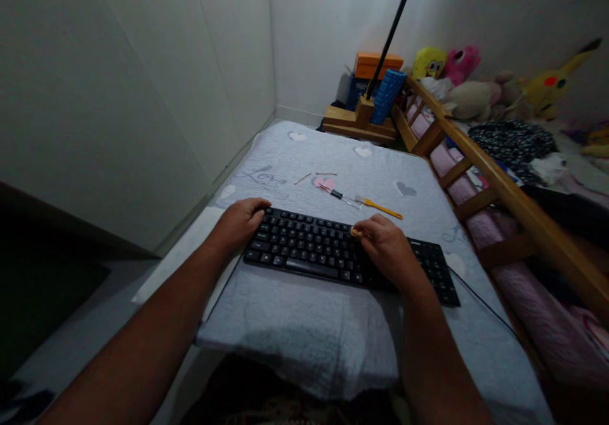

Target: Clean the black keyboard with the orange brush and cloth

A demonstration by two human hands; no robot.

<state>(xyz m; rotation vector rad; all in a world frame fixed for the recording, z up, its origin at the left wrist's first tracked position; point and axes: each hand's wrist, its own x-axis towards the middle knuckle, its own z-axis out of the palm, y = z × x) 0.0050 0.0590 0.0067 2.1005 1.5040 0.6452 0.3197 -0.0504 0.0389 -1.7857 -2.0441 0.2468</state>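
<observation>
A black keyboard [309, 247] lies flat on a pale quilted cover, its cable leaving from the right end. My left hand [240, 222] grips its upper left corner, fingers closed over the edge. Over the keys right of the middle is my right hand [383, 238], pinching a small tan, cloth-like piece [356, 231] against the top row; its exact kind is unclear. Beyond the keyboard lie a yellow-handled brush [383, 208], a slim tool with a black grip [339, 195] and two thin sticks like cotton swabs, one of them tilted [303, 177].
A wooden bed rail [504, 190] runs along the right side, with plush toys [431, 63] behind it. At the far end stand a wooden base [354, 117] with a black pole, a blue roller [387, 95] and an orange box [378, 65]. A pale cabinet wall [143, 95] borders the left.
</observation>
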